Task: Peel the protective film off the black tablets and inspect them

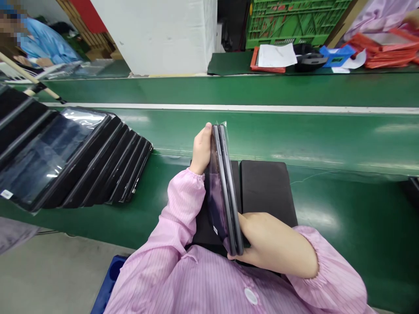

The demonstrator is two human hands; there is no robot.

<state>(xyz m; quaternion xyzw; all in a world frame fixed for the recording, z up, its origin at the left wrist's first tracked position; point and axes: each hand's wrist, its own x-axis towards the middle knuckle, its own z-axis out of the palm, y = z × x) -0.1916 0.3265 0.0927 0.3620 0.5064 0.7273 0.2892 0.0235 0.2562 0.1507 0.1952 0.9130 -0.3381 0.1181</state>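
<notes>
A dark tablet in clear plastic wrap point(225, 187) stands tilted on its long edge between my hands, its shiny face turned left. My left hand point(201, 148) grips its far end, and my right hand point(262, 237) grips its near end. Below it lie black foam pads point(266, 187) on the green conveyor belt point(327, 139). To the left, several wrapped black tablets point(49, 161) lie overlapping in a fanned row, apart from both hands.
A raised white-edged rail point(229, 107) runs across behind the belt. Beyond stand a white pillar point(153, 35), a green plastic crate point(294, 22), papers and orange trays point(386, 52). A co-worker's blue sleeve point(46, 41) shows upper left, a pink sleeve point(376, 17) upper right. A blue bin point(108, 283) sits below.
</notes>
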